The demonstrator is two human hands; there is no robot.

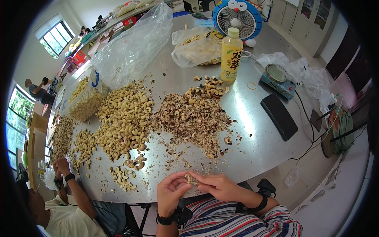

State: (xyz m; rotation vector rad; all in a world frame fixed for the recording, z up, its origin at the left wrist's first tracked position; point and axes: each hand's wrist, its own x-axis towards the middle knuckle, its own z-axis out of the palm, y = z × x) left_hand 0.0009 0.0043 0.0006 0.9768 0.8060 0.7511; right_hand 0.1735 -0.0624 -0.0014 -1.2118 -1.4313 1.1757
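Note:
Over the front edge of the metal table, my left hand (170,192) and my right hand (222,187) meet with fingers closed on one cashew nut (190,179). The nut looks pale with brownish patches; fingertips hide part of it. Beyond my hands lies a heap of brown skin flakes (189,122), with darker cashews (208,87) at its far side. To the left spreads a large pile of cashews (123,118). A smaller group of pale cashews (122,178) lies nearer the table edge, left of my hands.
A yellow drink bottle (231,57) stands behind the flakes, before a blue fan (237,21). At right lie a black phone (279,116) and a small blue box (277,81). A clear tub (85,100) holds cashews at left. A co-worker's hands (62,166) are at the lower left.

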